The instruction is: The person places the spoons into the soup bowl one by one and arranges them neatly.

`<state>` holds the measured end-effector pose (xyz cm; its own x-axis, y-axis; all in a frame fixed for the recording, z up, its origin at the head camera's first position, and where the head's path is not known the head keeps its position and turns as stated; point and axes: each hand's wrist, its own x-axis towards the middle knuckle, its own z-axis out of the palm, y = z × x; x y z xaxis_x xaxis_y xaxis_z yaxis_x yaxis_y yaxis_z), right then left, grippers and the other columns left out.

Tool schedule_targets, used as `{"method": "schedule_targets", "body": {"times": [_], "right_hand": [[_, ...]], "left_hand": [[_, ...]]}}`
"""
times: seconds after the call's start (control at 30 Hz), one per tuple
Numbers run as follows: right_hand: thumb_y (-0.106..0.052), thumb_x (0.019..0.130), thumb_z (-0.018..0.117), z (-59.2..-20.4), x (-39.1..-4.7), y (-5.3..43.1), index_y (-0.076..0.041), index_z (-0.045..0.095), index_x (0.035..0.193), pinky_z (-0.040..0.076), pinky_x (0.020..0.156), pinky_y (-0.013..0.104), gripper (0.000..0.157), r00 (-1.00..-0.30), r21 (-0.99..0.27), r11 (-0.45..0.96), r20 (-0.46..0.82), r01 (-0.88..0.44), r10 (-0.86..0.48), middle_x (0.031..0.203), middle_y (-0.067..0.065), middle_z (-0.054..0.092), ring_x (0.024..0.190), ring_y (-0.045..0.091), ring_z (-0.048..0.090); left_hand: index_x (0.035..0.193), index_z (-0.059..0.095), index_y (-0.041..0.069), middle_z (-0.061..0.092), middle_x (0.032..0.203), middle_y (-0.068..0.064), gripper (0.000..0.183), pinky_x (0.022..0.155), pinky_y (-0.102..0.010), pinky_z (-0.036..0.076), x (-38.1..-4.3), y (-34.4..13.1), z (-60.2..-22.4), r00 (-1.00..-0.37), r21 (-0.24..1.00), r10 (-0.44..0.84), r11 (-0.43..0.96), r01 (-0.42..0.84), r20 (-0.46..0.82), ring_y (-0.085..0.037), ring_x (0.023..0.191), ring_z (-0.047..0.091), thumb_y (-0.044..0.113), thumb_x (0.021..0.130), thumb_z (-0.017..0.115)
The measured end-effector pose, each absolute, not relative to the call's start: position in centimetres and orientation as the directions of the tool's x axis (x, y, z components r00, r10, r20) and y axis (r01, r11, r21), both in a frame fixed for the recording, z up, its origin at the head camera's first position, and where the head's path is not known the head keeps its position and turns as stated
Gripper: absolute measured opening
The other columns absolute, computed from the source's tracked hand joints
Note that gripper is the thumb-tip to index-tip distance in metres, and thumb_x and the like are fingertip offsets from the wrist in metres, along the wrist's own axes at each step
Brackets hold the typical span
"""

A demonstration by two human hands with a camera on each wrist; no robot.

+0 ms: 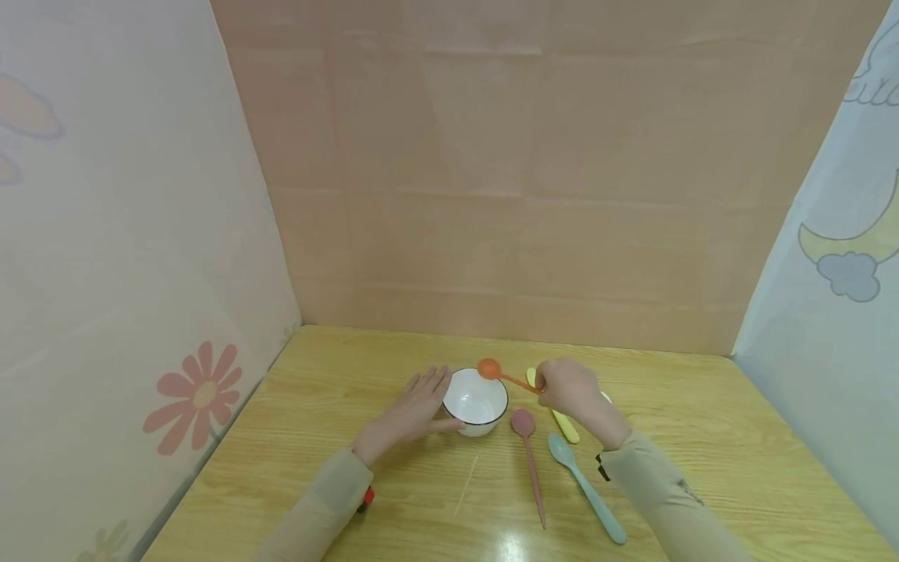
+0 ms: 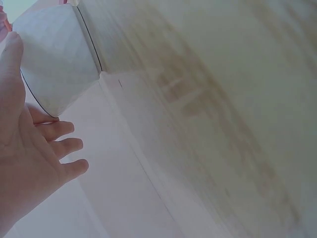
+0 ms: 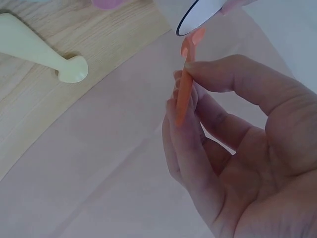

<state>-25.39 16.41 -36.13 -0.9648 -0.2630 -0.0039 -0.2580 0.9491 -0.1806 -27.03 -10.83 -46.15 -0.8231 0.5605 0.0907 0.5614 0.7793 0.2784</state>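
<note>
A white bowl (image 1: pixel 474 417) with a dark rim stands on the wooden table. My left hand (image 1: pixel 414 406) rests against its left side, fingers fairly straight at the far side and thumb at the near side. In the left wrist view the thumb lies along the outer wall of the bowl (image 2: pixel 59 59), with several fingertips spread off it. My right hand (image 1: pixel 570 386) pinches an orange spoon (image 1: pixel 489 369) near its handle end, between thumb and fingers. The spoon's head hangs over the bowl's far right rim.
Right of the bowl lie a dark pink spoon (image 1: pixel 524 424), a light blue spoon (image 1: pixel 593 496) and a yellow spoon (image 1: pixel 564 427) partly behind my right hand. A white thing (image 1: pixel 606 397) shows beside my right wrist. A tan backdrop (image 1: pixel 520 234) and printed side walls enclose the table (image 1: pixel 702 453).
</note>
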Motion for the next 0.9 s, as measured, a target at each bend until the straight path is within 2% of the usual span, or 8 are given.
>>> {"method": "schedule_targets", "body": {"times": [0.27,0.47,0.7,0.9], "right_hand": [[0.006,0.067,0.063,-36.4,-25.5,15.6,-0.013,0.063,0.069,0.036,0.049,0.025,0.019,-0.962,-0.168,0.948,0.007,-0.271,-0.274,0.070,-0.001,0.059,0.063,0.014,0.044],[0.005,0.069,0.065,-36.4,-25.3,14.8,-0.011,0.067,0.072,0.045,0.051,0.029,0.017,-0.964,-0.170,0.951,-0.015,-0.259,-0.265,0.073,-0.001,0.064,0.065,0.015,0.051],[0.006,0.067,0.066,-36.7,-25.2,14.2,-0.012,0.064,0.067,0.043,0.050,0.029,0.018,-0.962,-0.168,0.950,-0.022,-0.264,-0.272,0.070,-0.001,0.063,0.063,0.015,0.050],[-0.002,0.070,0.076,-36.9,-25.3,13.7,-0.012,0.066,0.069,0.047,0.052,0.032,0.015,-0.957,-0.130,0.951,-0.033,-0.281,-0.288,0.069,-0.002,0.063,0.063,0.015,0.053]], "left_hand": [[0.156,0.022,-0.002,0.023,0.164,-0.018,0.098,0.122,-0.057,0.024,-27.0,-10.9,-46.2,-0.823,0.268,0.562,0.782,0.563,0.088,-0.038,0.153,0.021,0.065,0.091,0.054],[0.156,0.022,-0.002,0.023,0.164,-0.019,0.097,0.122,-0.057,0.024,-27.0,-10.9,-46.2,-0.823,0.263,0.562,0.784,0.562,0.082,-0.038,0.153,0.021,0.064,0.092,0.055],[0.157,0.021,-0.001,0.021,0.165,-0.016,0.098,0.123,-0.056,0.022,-26.8,-10.8,-46.1,-0.828,0.276,0.555,0.787,0.551,0.071,-0.036,0.154,0.019,0.065,0.092,0.054],[0.157,0.021,-0.001,0.020,0.165,-0.016,0.098,0.123,-0.056,0.021,-26.9,-10.8,-46.2,-0.829,0.281,0.554,0.786,0.550,0.072,-0.036,0.154,0.019,0.065,0.092,0.054]]}}
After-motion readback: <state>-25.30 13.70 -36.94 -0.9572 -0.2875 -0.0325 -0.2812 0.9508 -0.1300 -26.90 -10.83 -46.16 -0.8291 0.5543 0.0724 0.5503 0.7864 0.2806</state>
